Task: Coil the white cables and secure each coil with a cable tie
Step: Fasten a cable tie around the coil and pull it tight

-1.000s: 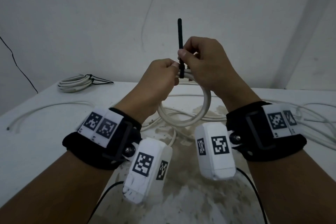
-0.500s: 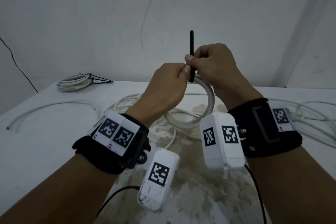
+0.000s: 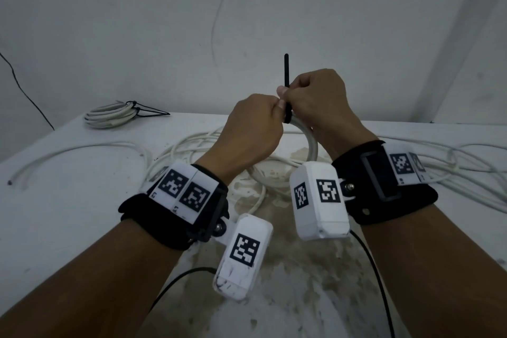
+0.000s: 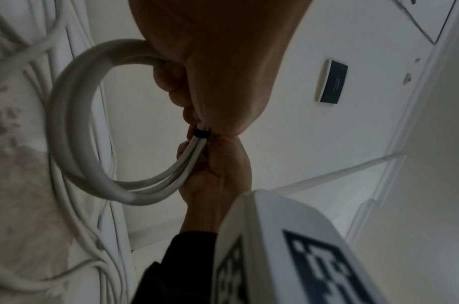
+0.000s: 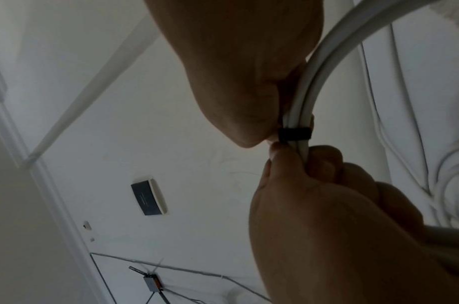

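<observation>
I hold a small white cable coil (image 3: 312, 145) upright above the table (image 3: 68, 200). My left hand (image 3: 277, 110) grips the top of the coil, fingers curled round the strands. A black cable tie (image 3: 286, 71) is wrapped round the bundle, its tail pointing straight up. My right hand (image 3: 284, 90) pinches that tail just above the coil. In the left wrist view the tie band (image 4: 201, 133) circles the strands of the coil (image 4: 75, 123) between both hands. The right wrist view shows the same band (image 5: 294, 134) tight on the strands.
A finished coil (image 3: 109, 115) with black ties lies at the table's back left. Loose white cables (image 3: 452, 162) sprawl across the middle and right of the table. A single cable (image 3: 68, 151) trails to the left edge. A wall stands right behind.
Both hands and the coil have shifted slightly right and lower in view. The right hand keeps its pinch on the tie tail and the left wrist has turned a little.
</observation>
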{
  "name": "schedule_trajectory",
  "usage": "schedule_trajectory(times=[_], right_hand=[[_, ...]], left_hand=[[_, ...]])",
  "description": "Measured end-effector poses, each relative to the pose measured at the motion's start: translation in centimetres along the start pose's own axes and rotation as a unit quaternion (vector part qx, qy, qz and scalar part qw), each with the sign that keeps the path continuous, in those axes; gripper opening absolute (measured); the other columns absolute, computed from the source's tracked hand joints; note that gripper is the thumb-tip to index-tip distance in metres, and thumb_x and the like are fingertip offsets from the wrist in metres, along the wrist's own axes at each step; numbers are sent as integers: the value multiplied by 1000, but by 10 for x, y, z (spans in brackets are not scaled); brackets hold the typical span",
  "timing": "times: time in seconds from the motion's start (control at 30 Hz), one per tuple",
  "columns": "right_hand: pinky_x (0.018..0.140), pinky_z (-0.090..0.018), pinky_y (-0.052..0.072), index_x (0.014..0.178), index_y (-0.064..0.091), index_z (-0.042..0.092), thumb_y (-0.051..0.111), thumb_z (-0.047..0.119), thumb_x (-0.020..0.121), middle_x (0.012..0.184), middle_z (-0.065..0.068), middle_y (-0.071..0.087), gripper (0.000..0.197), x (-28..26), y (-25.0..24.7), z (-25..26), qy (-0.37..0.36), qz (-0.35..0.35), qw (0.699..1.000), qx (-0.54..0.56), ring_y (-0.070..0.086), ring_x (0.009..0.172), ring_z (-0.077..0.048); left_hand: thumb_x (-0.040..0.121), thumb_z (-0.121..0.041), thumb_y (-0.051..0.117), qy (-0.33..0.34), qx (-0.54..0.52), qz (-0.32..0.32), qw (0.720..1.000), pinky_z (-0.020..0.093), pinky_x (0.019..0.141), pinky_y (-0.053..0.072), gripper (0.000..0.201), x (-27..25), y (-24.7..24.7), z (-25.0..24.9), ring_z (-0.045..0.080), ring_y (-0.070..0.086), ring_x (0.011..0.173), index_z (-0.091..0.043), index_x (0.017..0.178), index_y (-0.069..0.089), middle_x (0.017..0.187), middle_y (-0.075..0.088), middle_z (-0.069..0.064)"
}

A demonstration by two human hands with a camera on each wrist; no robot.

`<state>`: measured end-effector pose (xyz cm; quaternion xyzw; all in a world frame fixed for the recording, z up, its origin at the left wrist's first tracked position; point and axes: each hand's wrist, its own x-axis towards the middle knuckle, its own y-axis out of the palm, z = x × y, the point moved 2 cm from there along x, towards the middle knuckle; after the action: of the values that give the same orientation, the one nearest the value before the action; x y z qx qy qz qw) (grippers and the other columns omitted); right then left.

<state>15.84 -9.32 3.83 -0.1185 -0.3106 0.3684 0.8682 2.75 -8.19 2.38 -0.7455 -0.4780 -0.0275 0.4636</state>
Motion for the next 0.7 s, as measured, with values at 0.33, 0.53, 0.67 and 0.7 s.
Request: schedule_trajectory(times=[0.33, 0.53, 0.67, 0.7], right_hand=[[63, -47, 61, 98, 60, -1, 56, 27, 101, 80, -11, 68, 28, -21, -5, 6, 76, 156, 959, 225, 70, 64, -23], [39, -20, 23, 98, 51, 14, 47, 20, 104, 66, -7, 43, 10, -37, -4, 33, 67, 216, 936, 269, 30, 44, -12], [41, -21, 17, 101, 50, 11, 49, 15, 103, 62, -9, 60, 4, -42, -6, 63, 95, 143, 935, 311, 25, 43, -12], [41, -21, 17, 102, 49, 11, 49, 15, 103, 62, -9, 63, 4, -43, -5, 70, 101, 125, 934, 320, 25, 42, -12]], left_hand=[[104, -31, 41, -89, -89, -3, 992, 34, 74, 46, 27, 6, -9, 2, 17, 59, 83, -11, 105, 59, 93, 63, 1], [104, -36, 44, -148, -224, 30, 963, 22, 48, 33, 31, -5, -52, 2, 8, 45, 50, -8, 102, 57, 73, 58, -1], [103, -38, 48, -162, -347, 43, 923, 23, 46, 37, 32, -25, -81, 2, 11, 39, 46, -10, 92, 60, 59, 47, -2], [103, -36, 48, -166, -381, 43, 908, 23, 47, 39, 32, -30, -87, 4, 12, 40, 47, -10, 91, 60, 58, 46, -3]])
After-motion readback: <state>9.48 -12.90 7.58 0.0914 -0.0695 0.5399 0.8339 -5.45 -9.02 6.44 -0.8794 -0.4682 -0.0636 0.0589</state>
